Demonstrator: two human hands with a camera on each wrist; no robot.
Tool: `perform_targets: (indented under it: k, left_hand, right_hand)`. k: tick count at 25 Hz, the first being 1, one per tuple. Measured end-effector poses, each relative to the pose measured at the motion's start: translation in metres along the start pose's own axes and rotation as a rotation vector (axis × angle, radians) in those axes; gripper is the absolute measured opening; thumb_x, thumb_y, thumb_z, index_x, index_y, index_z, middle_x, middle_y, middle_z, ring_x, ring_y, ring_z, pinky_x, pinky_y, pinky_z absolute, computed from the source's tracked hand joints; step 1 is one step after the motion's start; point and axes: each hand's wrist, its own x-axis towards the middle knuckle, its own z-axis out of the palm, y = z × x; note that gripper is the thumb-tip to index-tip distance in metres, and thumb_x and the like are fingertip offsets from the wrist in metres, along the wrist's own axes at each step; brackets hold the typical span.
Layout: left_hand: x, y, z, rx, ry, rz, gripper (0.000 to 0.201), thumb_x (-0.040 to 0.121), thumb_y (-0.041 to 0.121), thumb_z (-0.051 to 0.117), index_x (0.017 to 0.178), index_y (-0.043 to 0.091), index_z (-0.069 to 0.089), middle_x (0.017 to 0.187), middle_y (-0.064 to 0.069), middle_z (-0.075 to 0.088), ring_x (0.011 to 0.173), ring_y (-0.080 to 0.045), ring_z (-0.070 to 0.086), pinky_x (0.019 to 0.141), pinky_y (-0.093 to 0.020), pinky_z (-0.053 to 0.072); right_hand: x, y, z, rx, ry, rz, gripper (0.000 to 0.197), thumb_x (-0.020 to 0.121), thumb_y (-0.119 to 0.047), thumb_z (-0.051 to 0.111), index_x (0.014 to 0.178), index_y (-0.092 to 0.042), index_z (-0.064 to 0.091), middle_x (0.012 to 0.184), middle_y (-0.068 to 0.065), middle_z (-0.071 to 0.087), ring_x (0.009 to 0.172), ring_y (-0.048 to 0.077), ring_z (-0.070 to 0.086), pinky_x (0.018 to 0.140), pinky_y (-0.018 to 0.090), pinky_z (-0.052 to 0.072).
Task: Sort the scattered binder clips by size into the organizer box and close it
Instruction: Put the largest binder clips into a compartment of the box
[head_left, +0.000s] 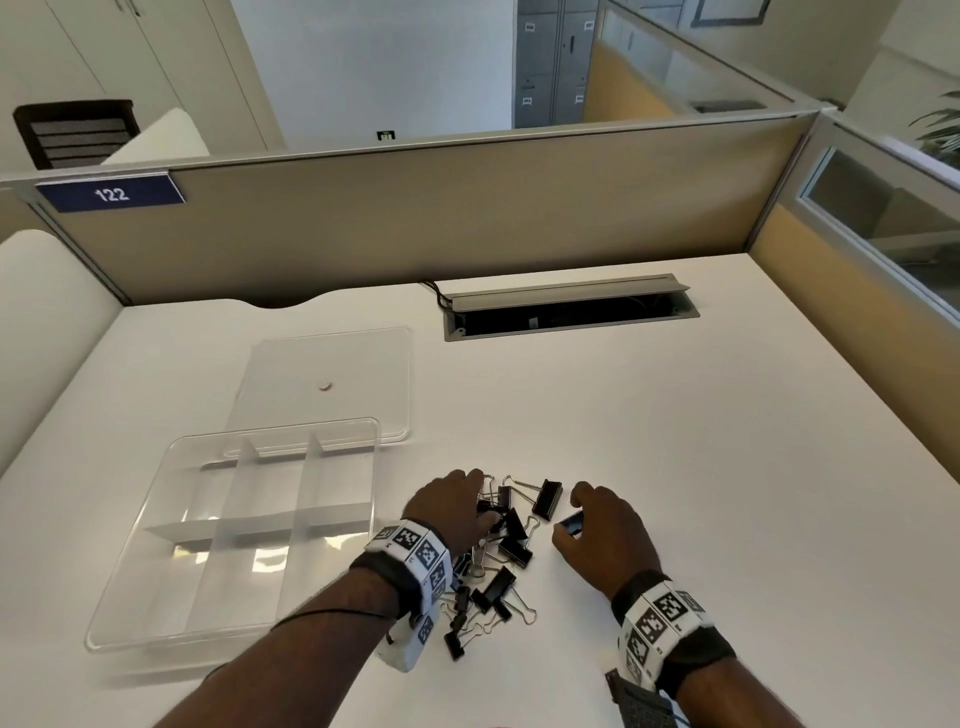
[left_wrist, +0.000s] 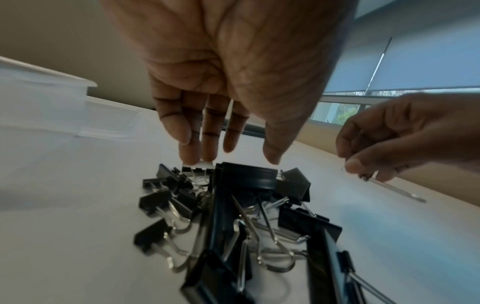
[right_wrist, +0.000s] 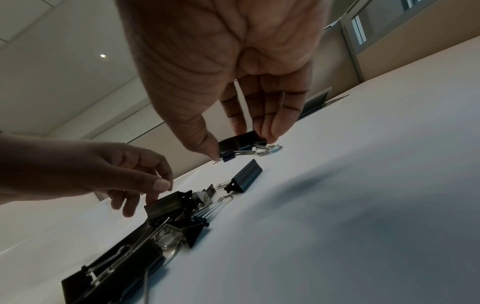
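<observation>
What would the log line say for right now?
right hand: pinches binder clip | left hand: touches clip pile | organizer box: open, empty

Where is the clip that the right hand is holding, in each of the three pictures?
Head view: the held clip sits right of centre, pinched by the right hand.
Left wrist view: far right, only its wire handle shows clearly below the fingers.
Right wrist view: centre, the black body is between thumb and fingers.
Shared landmark: the clip pile, beside it in every view.
</observation>
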Motion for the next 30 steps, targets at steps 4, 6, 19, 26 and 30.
perform_targets:
  k: [4, 6, 19, 26, 30]
  left_hand:
    - [0.015, 0.011, 0.003, 0.017, -0.001, -0.091, 0.061, 0.082, 0.058, 0.051, 0.124, 0.016, 0.036, 0.121, -0.012, 0.053, 0.111, -0.033, 0.054, 0.088, -0.041, 0.045]
    - [0.019, 0.016, 0.002, 0.015, -0.011, -0.117, 0.065, 0.080, 0.060, 0.054, 0.125, 0.016, 0.036, 0.120, -0.011, 0.054, 0.112, -0.032, 0.054, 0.087, -0.040, 0.045]
    - [0.005, 0.021, -0.013, -0.052, 0.045, -0.154, 0.066, 0.071, 0.050, 0.064, 0.120, 0.016, 0.036, 0.112, -0.009, 0.055, 0.105, -0.029, 0.055, 0.079, -0.038, 0.048]
    - [-0.048, -0.015, -0.051, -0.118, 0.257, -0.206, 0.056, 0.069, 0.046, 0.066, 0.109, 0.014, 0.043, 0.100, -0.009, 0.059, 0.093, -0.029, 0.058, 0.076, -0.038, 0.049]
    - [-0.086, -0.065, -0.067, -0.192, 0.366, -0.305, 0.045, 0.068, 0.038, 0.066, 0.099, 0.014, 0.046, 0.088, -0.006, 0.064, 0.084, -0.027, 0.061, 0.070, -0.034, 0.051]
  right_hand:
    - [0.004, 0.005, -0.007, 0.019, 0.024, 0.002, 0.029, 0.077, -0.034, 0.060, 0.100, -0.020, 0.050, 0.093, 0.001, 0.058, 0.089, 0.020, 0.055, 0.073, 0.033, 0.048]
    - [0.005, 0.007, -0.009, 0.024, 0.033, -0.002, 0.027, 0.077, -0.033, 0.060, 0.098, -0.020, 0.050, 0.091, 0.000, 0.059, 0.087, 0.019, 0.054, 0.071, 0.032, 0.047]
    - [0.012, 0.000, -0.020, 0.044, 0.020, -0.074, 0.028, 0.079, -0.035, 0.060, 0.100, -0.020, 0.051, 0.091, -0.001, 0.059, 0.087, 0.020, 0.054, 0.070, 0.027, 0.040]
    - [0.021, -0.042, -0.024, 0.010, 0.003, -0.264, 0.029, 0.077, -0.034, 0.062, 0.098, -0.017, 0.053, 0.088, 0.002, 0.059, 0.079, 0.020, 0.053, 0.067, 0.028, 0.038]
    - [0.025, -0.094, -0.009, 0.022, -0.017, -0.378, 0.030, 0.075, -0.034, 0.063, 0.098, -0.017, 0.053, 0.091, 0.003, 0.062, 0.083, 0.022, 0.057, 0.070, 0.032, 0.046]
